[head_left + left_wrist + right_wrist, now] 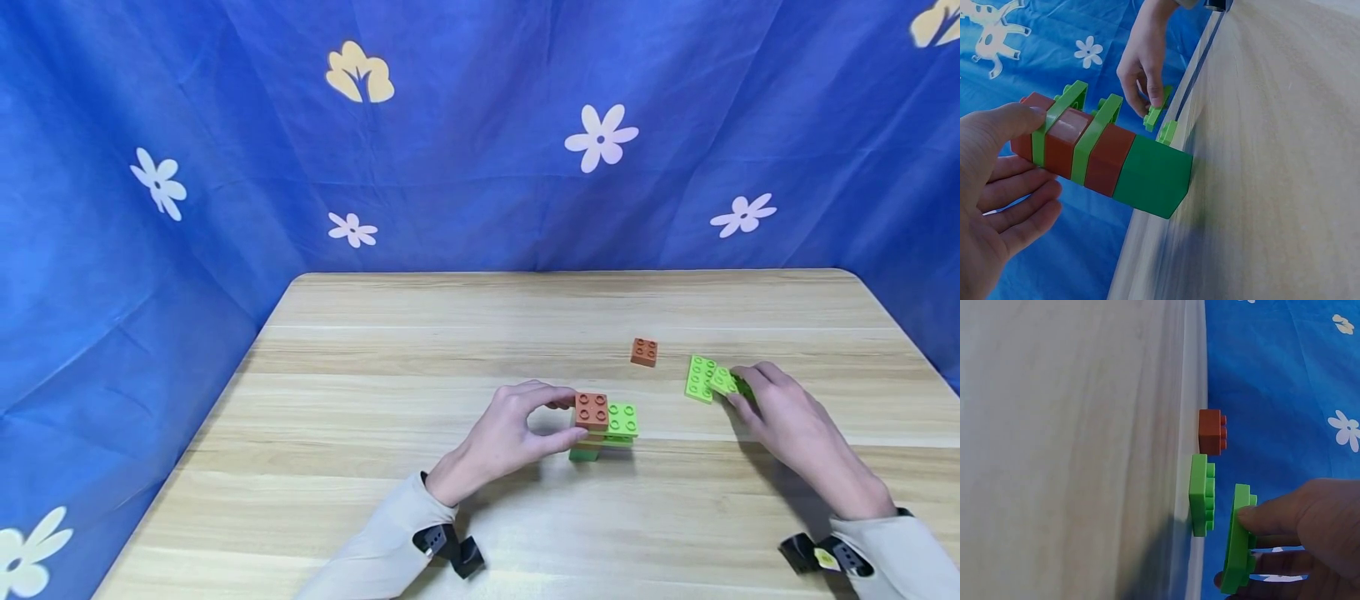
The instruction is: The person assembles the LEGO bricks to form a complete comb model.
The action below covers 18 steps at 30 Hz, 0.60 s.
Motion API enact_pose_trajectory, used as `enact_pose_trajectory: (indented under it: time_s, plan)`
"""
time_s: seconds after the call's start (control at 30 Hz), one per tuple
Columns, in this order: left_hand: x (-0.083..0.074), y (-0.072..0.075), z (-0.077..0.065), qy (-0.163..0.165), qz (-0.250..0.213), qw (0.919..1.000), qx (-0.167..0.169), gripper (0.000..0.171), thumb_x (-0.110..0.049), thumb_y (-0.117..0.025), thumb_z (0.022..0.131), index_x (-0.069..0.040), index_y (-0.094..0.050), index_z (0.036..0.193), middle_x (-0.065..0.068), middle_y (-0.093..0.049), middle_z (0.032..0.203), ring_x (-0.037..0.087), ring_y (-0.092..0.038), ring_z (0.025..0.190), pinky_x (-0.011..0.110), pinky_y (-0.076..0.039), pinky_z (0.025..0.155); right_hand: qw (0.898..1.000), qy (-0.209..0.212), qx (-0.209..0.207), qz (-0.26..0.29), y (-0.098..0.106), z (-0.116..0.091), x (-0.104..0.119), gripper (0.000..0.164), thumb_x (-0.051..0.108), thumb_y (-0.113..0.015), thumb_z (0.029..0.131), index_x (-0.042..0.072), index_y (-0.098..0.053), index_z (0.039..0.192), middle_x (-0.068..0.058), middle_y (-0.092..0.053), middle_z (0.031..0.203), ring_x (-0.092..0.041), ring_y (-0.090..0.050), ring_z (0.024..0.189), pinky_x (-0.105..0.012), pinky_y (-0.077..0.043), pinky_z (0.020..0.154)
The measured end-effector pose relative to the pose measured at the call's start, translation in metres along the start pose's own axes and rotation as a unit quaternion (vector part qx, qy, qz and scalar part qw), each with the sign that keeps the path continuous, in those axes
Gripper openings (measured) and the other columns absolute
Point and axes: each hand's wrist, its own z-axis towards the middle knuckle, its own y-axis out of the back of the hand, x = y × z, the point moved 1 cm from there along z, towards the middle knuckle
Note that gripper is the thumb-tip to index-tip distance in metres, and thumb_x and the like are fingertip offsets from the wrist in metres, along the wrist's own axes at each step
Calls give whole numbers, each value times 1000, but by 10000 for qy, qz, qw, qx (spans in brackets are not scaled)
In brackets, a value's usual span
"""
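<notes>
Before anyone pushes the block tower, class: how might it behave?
The block tower would probably tip when pushed high: its single dark green base block looks narrow. It may lean toward the side where the light green plates overhang. It looks like hard, glossy plastic, so should feel stiff.

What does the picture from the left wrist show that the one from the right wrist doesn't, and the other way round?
Only the left wrist view shows the left hand and the block stack it holds, with a dark green block at the bottom.

Only the right wrist view shows the loose red-brown block.

Both show the right hand pinching a light green plate, another light green plate nearby, the wooden tabletop and the blue cloth with its flower prints.
</notes>
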Motion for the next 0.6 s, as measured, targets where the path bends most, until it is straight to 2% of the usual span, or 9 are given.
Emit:
enact_pose_trajectory:
  time_s: [0.27,0.6]
  plan:
    - [0,0,0,-64,-6,10000,-45,38,-20,-81,78,-1,-69,108,9,-72,103,16,-68,92,18,-52,87,9999,116,-110,-3,2,2,6,39,-1,-73,79,-15,-57,113,-29,-58,98,-42,-60,82,-56,-51,64]
    - [0,0,-1,-27,13,10000,-16,38,-19,-81,78,0,-69,109,9,-72,104,17,-68,93,19,-52,88,9976,464,-515,-5,6,8,18,37,-2,-74,78,-14,-61,110,-24,-59,98,-38,-60,84,-54,-51,65]
